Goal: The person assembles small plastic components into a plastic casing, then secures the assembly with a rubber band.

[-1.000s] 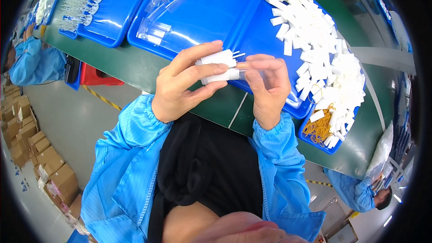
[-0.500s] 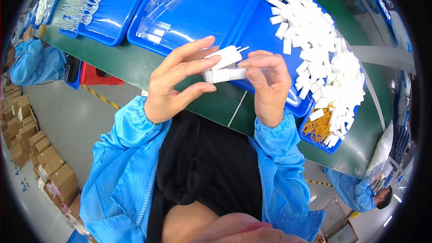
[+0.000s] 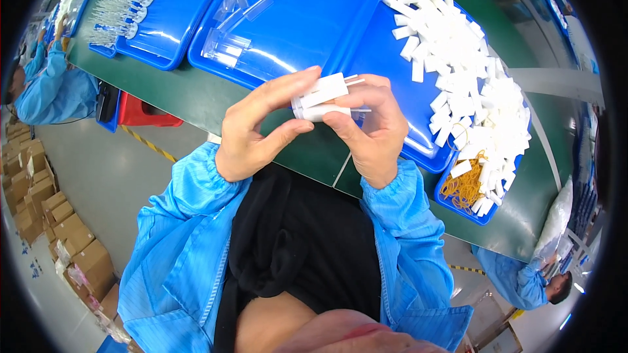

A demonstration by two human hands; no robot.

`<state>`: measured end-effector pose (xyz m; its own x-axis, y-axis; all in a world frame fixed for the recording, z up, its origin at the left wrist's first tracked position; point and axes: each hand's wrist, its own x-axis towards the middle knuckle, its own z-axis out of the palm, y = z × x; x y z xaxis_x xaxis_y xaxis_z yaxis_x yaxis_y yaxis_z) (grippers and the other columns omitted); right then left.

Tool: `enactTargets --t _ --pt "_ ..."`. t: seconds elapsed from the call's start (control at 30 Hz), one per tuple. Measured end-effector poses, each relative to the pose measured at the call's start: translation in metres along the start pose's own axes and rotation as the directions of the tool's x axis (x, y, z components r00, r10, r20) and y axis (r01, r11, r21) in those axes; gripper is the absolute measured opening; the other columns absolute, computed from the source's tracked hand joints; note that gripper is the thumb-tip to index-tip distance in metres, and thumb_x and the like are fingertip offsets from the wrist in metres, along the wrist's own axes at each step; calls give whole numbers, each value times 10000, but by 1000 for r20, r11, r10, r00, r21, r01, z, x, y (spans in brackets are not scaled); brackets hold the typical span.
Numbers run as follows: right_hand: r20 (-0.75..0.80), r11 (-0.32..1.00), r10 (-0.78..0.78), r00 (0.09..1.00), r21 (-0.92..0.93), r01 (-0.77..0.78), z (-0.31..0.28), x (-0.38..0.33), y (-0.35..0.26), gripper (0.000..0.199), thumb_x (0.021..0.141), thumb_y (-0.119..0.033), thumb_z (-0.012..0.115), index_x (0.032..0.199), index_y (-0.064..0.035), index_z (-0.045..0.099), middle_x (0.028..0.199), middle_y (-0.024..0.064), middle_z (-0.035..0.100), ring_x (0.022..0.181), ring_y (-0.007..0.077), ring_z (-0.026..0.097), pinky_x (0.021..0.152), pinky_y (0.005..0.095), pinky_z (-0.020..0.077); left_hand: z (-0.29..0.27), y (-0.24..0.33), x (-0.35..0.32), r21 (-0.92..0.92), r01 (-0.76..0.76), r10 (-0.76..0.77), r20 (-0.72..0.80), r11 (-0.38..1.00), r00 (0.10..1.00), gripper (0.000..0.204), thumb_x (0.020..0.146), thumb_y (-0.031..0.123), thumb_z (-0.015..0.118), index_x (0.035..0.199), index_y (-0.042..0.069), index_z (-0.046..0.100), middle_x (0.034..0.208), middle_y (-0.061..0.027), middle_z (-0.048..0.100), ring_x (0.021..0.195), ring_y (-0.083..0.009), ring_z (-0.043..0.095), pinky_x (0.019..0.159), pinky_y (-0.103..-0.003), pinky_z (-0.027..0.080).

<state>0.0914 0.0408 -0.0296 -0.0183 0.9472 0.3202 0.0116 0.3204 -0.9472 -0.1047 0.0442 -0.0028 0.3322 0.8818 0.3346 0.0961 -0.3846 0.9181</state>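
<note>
Between my hands, over the table's near edge, is a small bundle of white rectangular blocks point(image 3: 325, 91) with thin pale prongs sticking out on the right. My left hand point(image 3: 258, 124) grips its left end, where a clear or whitish part shows, thumb below and fingers above. On the right, my right hand point(image 3: 374, 132) pinches the bundle near the prongs, with the thumb on the lower block and the fingers curled around the far side. How the pieces join is hidden behind my fingers.
A blue tray point(image 3: 366, 59) at the right holds many white blocks point(image 3: 458, 59). A small blue bin point(image 3: 484, 219) has yellow rubber bands point(image 3: 461, 186). Clear plastic tubes lie in the middle tray point(image 3: 294, 19); spiky clear parts point(image 3: 124, 10) fill the left one. Co-workers sit at both sides.
My right hand has moved left, closing in on the bundle and gripping it nearer its middle. The blocks now sit closer together and a little differently tilted.
</note>
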Motion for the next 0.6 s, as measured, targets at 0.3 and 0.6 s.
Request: enactTargets --t 0.3,0.6 --pt "-4 994 -58 998 -96 57 4 -1 -12 376 736 -71 872 1028 -64 635 1121 123 623 1121 238 601 920 344 491 -9 5 16 -84 89 -88 6 993 996 388 822 -8 767 1171 52 609 1402 -146 513 1203 -273 616 897 -349 570" --pt "56 927 290 955 233 -295 15 2 -15 292 822 5 779 1051 -11 598 1168 151 607 1157 218 586 960 317 493 -28 -5 15 34 88 -91 108 996 990 395 770 -4 805 1130 52 651 1362 -147 543 1159 -261 614 937 -352 519"
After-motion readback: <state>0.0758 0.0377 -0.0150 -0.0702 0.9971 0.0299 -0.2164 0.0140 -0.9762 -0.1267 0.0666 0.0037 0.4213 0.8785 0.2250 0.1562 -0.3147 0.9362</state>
